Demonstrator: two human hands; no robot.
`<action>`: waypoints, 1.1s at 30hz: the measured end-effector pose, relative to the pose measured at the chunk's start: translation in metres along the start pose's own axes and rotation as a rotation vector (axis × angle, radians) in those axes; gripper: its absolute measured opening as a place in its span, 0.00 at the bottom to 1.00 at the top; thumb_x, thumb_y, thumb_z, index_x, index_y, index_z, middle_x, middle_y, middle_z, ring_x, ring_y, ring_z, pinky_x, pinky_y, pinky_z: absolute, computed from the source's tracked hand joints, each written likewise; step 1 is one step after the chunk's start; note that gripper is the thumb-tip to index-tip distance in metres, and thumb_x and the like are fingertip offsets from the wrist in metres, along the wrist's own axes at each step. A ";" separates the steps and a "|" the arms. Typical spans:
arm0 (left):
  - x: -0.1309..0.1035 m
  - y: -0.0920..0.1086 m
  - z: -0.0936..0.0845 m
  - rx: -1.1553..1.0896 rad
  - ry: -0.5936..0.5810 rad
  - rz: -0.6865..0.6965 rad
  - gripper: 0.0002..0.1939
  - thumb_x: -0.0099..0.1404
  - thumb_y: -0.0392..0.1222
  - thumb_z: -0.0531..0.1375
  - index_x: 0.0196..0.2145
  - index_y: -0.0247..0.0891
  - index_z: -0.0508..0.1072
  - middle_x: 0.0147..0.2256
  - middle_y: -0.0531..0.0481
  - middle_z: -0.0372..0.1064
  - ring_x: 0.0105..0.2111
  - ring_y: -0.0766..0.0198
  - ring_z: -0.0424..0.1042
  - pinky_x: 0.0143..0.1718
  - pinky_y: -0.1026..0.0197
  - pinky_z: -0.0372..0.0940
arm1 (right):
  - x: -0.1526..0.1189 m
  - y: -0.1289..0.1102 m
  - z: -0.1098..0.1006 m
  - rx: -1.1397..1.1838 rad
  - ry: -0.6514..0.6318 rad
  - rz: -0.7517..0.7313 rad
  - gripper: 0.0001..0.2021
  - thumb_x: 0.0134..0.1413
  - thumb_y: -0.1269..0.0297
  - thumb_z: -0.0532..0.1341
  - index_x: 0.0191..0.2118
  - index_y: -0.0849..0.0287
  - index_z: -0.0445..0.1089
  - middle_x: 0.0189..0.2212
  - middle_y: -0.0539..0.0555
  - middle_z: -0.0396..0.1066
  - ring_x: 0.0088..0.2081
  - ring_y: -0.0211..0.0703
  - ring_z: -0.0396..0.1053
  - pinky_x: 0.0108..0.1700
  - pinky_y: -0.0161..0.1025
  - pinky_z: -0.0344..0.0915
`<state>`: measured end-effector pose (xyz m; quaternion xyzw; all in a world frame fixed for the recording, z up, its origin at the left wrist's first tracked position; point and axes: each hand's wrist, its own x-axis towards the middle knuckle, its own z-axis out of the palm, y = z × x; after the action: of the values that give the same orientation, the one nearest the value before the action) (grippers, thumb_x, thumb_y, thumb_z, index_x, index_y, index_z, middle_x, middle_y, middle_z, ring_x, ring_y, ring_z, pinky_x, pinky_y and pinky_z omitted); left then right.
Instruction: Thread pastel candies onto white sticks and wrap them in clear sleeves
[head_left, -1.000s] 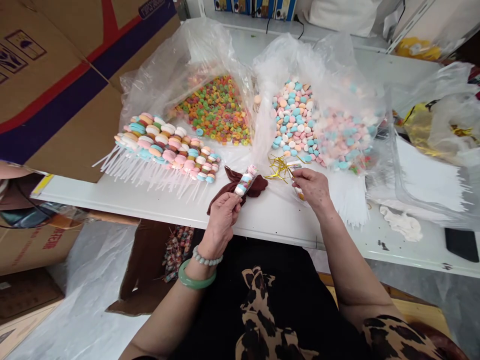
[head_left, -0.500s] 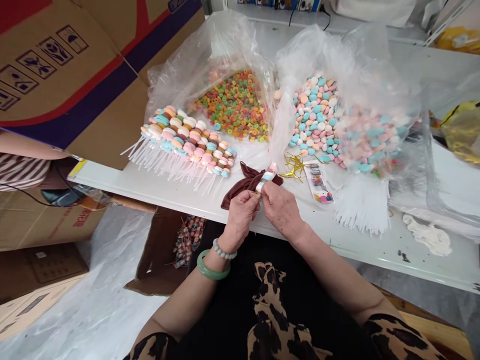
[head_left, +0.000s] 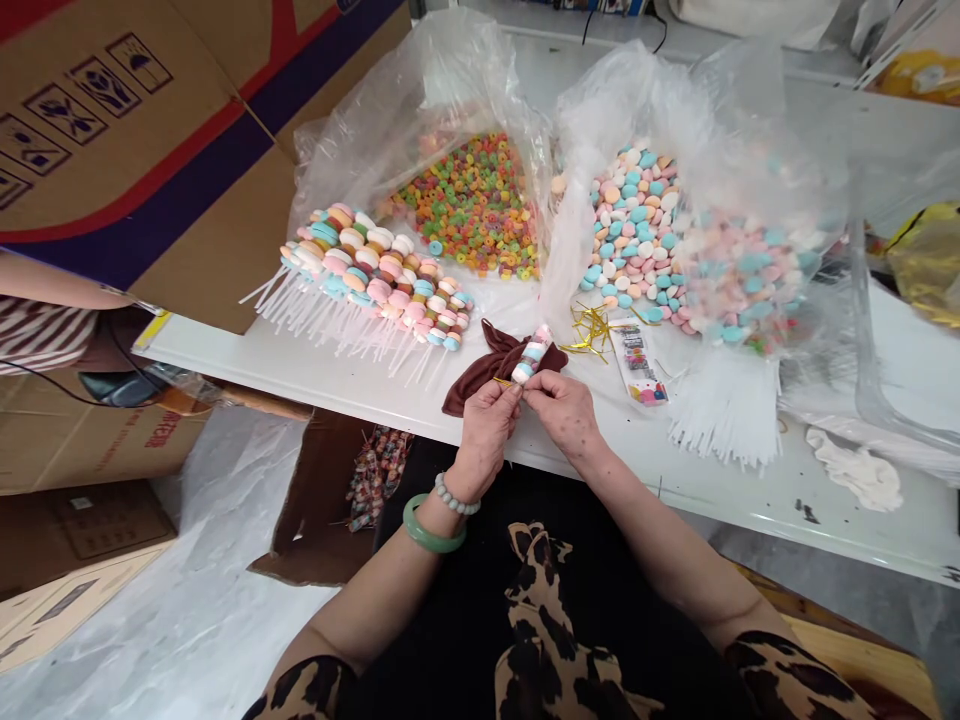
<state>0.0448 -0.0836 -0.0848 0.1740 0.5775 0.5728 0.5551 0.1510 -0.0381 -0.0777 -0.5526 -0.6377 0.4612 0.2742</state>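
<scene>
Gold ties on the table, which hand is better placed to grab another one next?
Probably the right hand: it is nearer the gold ties, which lie just beyond it. The left hand is farther off, with the wrapped candy stick and brown cloth between.

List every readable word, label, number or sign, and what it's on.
No words or numbers legible.
Large brown cardboard box with red and purple bands: umbrella and hands pictograms; others unclear.
Lower brown cardboard box: red lettering, blurred.
Flat clear printed packet: too small.
Clear-wrapped pastel candy stack: too small.
Anything else: too small or blurred.
</scene>
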 end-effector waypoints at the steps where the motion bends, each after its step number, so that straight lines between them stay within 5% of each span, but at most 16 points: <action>1: 0.000 -0.001 0.000 0.005 0.008 0.009 0.18 0.54 0.50 0.66 0.23 0.36 0.63 0.18 0.59 0.58 0.16 0.77 0.50 0.16 0.69 0.43 | 0.000 0.001 0.002 0.038 0.003 0.026 0.06 0.44 0.62 0.61 0.23 0.57 0.70 0.21 0.46 0.66 0.27 0.37 0.61 0.31 0.35 0.56; 4: -0.001 0.002 -0.002 -0.002 0.003 0.017 0.19 0.53 0.50 0.67 0.22 0.36 0.63 0.17 0.59 0.57 0.16 0.77 0.49 0.16 0.70 0.42 | -0.001 0.003 0.003 0.356 -0.072 0.168 0.07 0.39 0.62 0.64 0.24 0.58 0.67 0.18 0.45 0.63 0.23 0.34 0.57 0.26 0.33 0.53; 7: -0.005 0.011 -0.010 -0.025 -0.194 -0.112 0.22 0.50 0.54 0.69 0.21 0.36 0.63 0.14 0.60 0.54 0.14 0.78 0.45 0.15 0.70 0.37 | -0.003 0.003 -0.009 0.656 -0.296 0.226 0.16 0.35 0.63 0.68 0.36 0.59 0.70 0.19 0.42 0.64 0.20 0.31 0.55 0.22 0.31 0.50; 9: -0.008 0.017 -0.019 0.012 -0.442 -0.253 0.23 0.49 0.56 0.70 0.22 0.34 0.67 0.14 0.58 0.55 0.13 0.79 0.44 0.15 0.70 0.35 | -0.008 -0.002 -0.021 0.673 -0.499 0.115 0.22 0.37 0.62 0.68 0.43 0.58 0.71 0.22 0.44 0.67 0.21 0.32 0.59 0.23 0.31 0.54; 12: -0.007 0.026 -0.036 0.115 -0.705 -0.347 0.22 0.42 0.53 0.73 0.24 0.32 0.73 0.14 0.56 0.57 0.12 0.79 0.44 0.14 0.69 0.35 | -0.024 -0.014 -0.035 0.471 -0.678 -0.185 0.15 0.50 0.56 0.65 0.41 0.58 0.74 0.30 0.50 0.74 0.30 0.38 0.69 0.32 0.35 0.64; 16: 0.003 0.055 -0.054 0.312 -0.842 -0.404 0.20 0.43 0.53 0.72 0.17 0.35 0.71 0.11 0.56 0.53 0.11 0.75 0.45 0.14 0.68 0.36 | -0.050 -0.029 -0.033 -0.101 -0.384 -0.730 0.10 0.61 0.61 0.56 0.32 0.59 0.71 0.27 0.53 0.72 0.29 0.40 0.68 0.33 0.38 0.62; 19: -0.002 0.091 -0.053 0.636 -0.905 -0.362 0.12 0.44 0.45 0.71 0.17 0.37 0.74 0.14 0.52 0.61 0.14 0.70 0.53 0.17 0.67 0.43 | -0.058 -0.036 -0.027 -0.536 -0.279 -1.080 0.12 0.61 0.72 0.51 0.29 0.59 0.67 0.22 0.54 0.68 0.25 0.40 0.63 0.29 0.39 0.57; 21: -0.017 0.109 -0.044 0.799 -0.767 -0.148 0.10 0.43 0.37 0.71 0.16 0.39 0.72 0.16 0.53 0.63 0.18 0.67 0.58 0.20 0.66 0.49 | -0.054 -0.042 -0.023 -0.656 -0.295 -1.083 0.12 0.59 0.76 0.50 0.28 0.60 0.66 0.22 0.54 0.67 0.24 0.40 0.61 0.28 0.39 0.55; 23: -0.040 0.112 -0.032 0.917 -0.427 0.124 0.13 0.44 0.34 0.69 0.14 0.40 0.67 0.15 0.53 0.56 0.19 0.65 0.58 0.22 0.65 0.50 | -0.042 -0.049 -0.018 -0.544 -0.295 -0.858 0.10 0.56 0.76 0.51 0.27 0.60 0.65 0.22 0.53 0.65 0.23 0.39 0.59 0.27 0.38 0.53; 26: -0.069 0.092 -0.020 0.891 0.072 0.349 0.06 0.57 0.40 0.63 0.24 0.41 0.71 0.23 0.48 0.60 0.28 0.59 0.65 0.26 0.63 0.53 | -0.022 -0.064 -0.008 -0.103 -0.284 -0.441 0.08 0.56 0.71 0.54 0.27 0.58 0.63 0.21 0.49 0.61 0.22 0.36 0.57 0.26 0.35 0.53; 28: -0.073 0.072 -0.022 0.687 0.250 0.387 0.07 0.61 0.46 0.61 0.32 0.41 0.72 0.26 0.47 0.61 0.31 0.58 0.66 0.27 0.63 0.55 | -0.016 -0.071 0.000 0.132 -0.373 -0.303 0.08 0.58 0.68 0.53 0.27 0.58 0.62 0.19 0.45 0.58 0.19 0.33 0.53 0.23 0.33 0.54; 31: -0.060 0.050 -0.041 0.395 0.251 0.329 0.18 0.63 0.58 0.58 0.40 0.42 0.71 0.29 0.48 0.65 0.31 0.60 0.68 0.27 0.64 0.60 | -0.018 -0.072 0.013 0.311 -0.469 -0.316 0.12 0.61 0.66 0.51 0.27 0.58 0.64 0.17 0.43 0.57 0.16 0.33 0.51 0.21 0.32 0.56; 33: -0.047 0.043 -0.060 0.157 -0.068 0.041 0.28 0.60 0.69 0.55 0.36 0.39 0.71 0.27 0.48 0.66 0.26 0.61 0.68 0.25 0.62 0.62 | -0.022 -0.064 0.017 0.312 -0.418 -0.397 0.14 0.62 0.63 0.51 0.27 0.57 0.67 0.18 0.44 0.60 0.19 0.34 0.57 0.22 0.32 0.59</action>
<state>-0.0086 -0.1392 -0.0438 0.2481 0.5975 0.5308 0.5474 0.1131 -0.0615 -0.0244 -0.2624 -0.6970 0.5943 0.3034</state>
